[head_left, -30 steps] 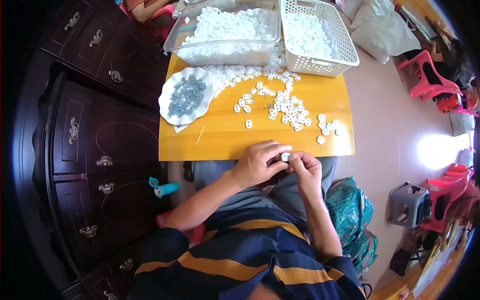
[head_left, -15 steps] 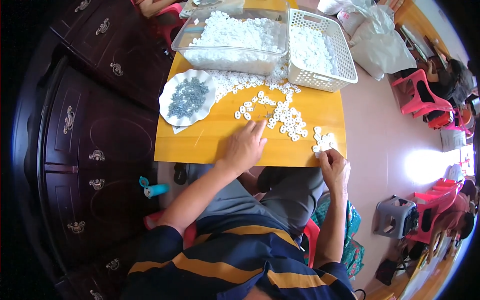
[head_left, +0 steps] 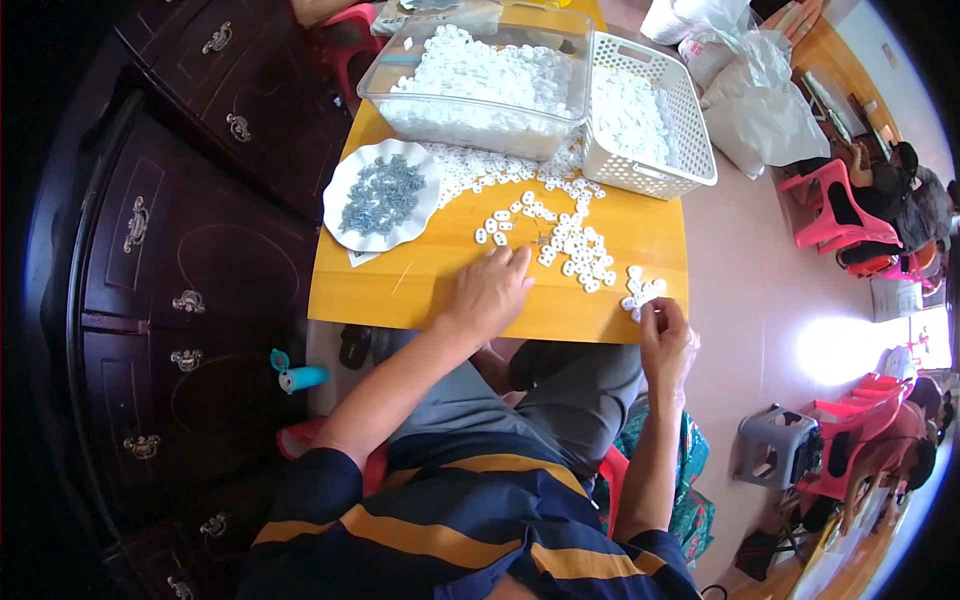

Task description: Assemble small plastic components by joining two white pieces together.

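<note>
My left hand [head_left: 490, 290] lies on the yellow wooden table [head_left: 450, 312], its fingers bent forward and the thumb apart from them. Just past its fingertips are a few thin metal pieces [head_left: 542, 239], too small to make out well. Around them are scattered small white oval pieces with two holes [head_left: 572, 240]. At the table's right front edge, my right hand [head_left: 668, 345] is closed, thumb and forefinger pressed together. Its fingertips meet a small cluster of white pieces [head_left: 641, 288]; what they pinch is hidden.
A scalloped white plate [head_left: 334, 205] of grey metal bits stands at the left. A clear bin [head_left: 470, 130] and a white basket [head_left: 640, 180], both full of white pieces, stand at the back. Dark drawers [head_left: 130, 350] line the left; pink chairs [head_left: 835, 205] and people are at right.
The view has shifted slightly. My left fingers have drawn back a little from the thin metal pieces. My right hand stays by the small cluster, fingertips still together.
</note>
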`<control>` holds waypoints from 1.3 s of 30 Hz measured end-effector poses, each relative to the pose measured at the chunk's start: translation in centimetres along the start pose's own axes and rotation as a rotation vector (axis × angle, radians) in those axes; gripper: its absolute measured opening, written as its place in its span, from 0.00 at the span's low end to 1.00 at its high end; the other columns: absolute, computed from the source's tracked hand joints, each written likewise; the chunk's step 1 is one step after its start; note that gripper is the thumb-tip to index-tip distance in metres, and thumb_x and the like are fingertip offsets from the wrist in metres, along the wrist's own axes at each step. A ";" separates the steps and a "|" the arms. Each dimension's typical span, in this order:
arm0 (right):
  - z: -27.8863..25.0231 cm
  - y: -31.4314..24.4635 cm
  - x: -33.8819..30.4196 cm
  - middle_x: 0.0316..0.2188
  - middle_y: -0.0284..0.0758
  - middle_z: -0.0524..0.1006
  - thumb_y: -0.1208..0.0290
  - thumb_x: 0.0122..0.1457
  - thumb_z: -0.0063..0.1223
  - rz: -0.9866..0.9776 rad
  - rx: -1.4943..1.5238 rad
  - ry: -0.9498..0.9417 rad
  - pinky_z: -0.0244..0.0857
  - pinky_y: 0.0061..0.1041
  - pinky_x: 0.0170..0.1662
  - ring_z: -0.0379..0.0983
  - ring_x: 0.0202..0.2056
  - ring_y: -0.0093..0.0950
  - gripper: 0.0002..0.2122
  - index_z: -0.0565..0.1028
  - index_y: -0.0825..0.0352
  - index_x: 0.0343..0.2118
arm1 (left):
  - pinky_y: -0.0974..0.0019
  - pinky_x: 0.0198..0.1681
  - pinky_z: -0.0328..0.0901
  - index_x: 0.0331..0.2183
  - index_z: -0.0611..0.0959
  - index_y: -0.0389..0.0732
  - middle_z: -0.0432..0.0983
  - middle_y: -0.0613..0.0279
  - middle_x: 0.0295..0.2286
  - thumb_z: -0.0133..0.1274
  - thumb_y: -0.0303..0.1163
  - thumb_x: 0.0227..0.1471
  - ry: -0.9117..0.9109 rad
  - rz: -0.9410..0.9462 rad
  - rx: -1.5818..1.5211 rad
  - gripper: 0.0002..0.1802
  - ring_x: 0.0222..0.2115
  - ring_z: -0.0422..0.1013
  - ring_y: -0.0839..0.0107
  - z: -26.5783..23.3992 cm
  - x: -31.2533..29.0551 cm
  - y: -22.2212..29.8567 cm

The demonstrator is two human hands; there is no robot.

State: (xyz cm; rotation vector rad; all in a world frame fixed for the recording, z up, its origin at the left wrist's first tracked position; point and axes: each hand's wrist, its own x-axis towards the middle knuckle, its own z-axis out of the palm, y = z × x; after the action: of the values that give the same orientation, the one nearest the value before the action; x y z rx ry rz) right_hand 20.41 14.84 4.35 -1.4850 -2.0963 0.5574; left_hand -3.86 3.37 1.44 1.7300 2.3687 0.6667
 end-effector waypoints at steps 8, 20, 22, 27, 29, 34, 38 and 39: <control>3.3 -3.0 -0.2 0.33 0.42 0.80 0.71 0.59 0.61 -0.210 0.047 -0.108 0.72 0.40 0.39 0.80 0.34 0.42 0.05 0.80 0.65 0.36 | 0.52 0.34 0.72 0.48 0.81 0.41 0.74 0.56 0.32 0.63 0.38 0.53 0.048 0.187 -0.089 0.21 0.33 0.77 0.55 0.0 -4.6 0.1; 7.6 -5.5 1.2 0.32 0.39 0.81 0.67 0.59 0.61 -0.413 0.077 -0.122 0.74 0.40 0.34 0.80 0.31 0.42 0.06 0.81 0.60 0.38 | 0.60 0.31 0.70 0.36 0.84 0.44 0.73 0.64 0.29 0.63 0.33 0.49 0.181 0.394 -0.122 0.10 0.29 0.76 0.65 0.9 -7.1 -1.1; 8.4 -6.5 1.2 0.32 0.39 0.81 0.66 0.60 0.61 -0.368 0.068 -0.148 0.74 0.40 0.34 0.81 0.31 0.42 0.07 0.81 0.60 0.38 | 0.61 0.31 0.70 0.36 0.84 0.44 0.73 0.65 0.29 0.60 0.31 0.50 0.198 0.404 -0.118 0.08 0.29 0.76 0.66 1.4 -7.3 -1.2; 9.4 -7.7 1.7 0.28 0.39 0.80 0.67 0.59 0.62 -0.363 0.036 -0.151 0.73 0.38 0.34 0.80 0.30 0.40 0.07 0.81 0.63 0.38 | 0.62 0.33 0.71 0.33 0.84 0.43 0.74 0.65 0.28 0.57 0.30 0.49 0.250 0.426 -0.138 0.07 0.29 0.76 0.67 1.7 -7.3 -0.8; 9.9 -7.5 1.7 0.29 0.39 0.81 0.67 0.58 0.63 -0.387 0.003 -0.139 0.73 0.39 0.34 0.80 0.30 0.41 0.07 0.82 0.62 0.37 | 0.62 0.33 0.71 0.32 0.84 0.43 0.73 0.65 0.28 0.56 0.30 0.49 0.252 0.432 -0.135 0.07 0.29 0.76 0.67 1.6 -7.1 -0.6; 10.9 -6.8 1.3 0.31 0.37 0.80 0.64 0.59 0.62 -0.480 0.008 -0.091 0.73 0.41 0.31 0.80 0.29 0.42 0.07 0.80 0.60 0.35 | 0.62 0.33 0.71 0.32 0.84 0.43 0.73 0.65 0.28 0.55 0.31 0.49 0.244 0.435 -0.130 0.06 0.29 0.76 0.67 1.6 -7.0 -0.7; 11.0 -6.9 1.2 0.32 0.37 0.80 0.64 0.59 0.62 -0.481 -0.008 -0.077 0.73 0.41 0.30 0.80 0.29 0.42 0.06 0.81 0.60 0.34 | 0.62 0.32 0.71 0.31 0.84 0.44 0.73 0.65 0.28 0.55 0.31 0.49 0.227 0.424 -0.120 0.05 0.28 0.76 0.67 1.1 -6.8 -0.6; 10.9 -7.0 1.1 0.32 0.37 0.80 0.64 0.59 0.62 -0.483 -0.007 -0.076 0.73 0.41 0.30 0.80 0.29 0.42 0.06 0.81 0.60 0.34 | 0.62 0.32 0.71 0.30 0.83 0.44 0.73 0.65 0.28 0.55 0.31 0.49 0.208 0.419 -0.120 0.05 0.29 0.76 0.67 1.0 -6.8 -0.7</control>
State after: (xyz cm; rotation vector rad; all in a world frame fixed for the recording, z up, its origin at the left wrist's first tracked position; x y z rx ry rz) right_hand 8.28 13.28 0.12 -0.9162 -2.4037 0.4216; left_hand -1.84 -2.81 -0.75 2.2183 2.0390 1.0691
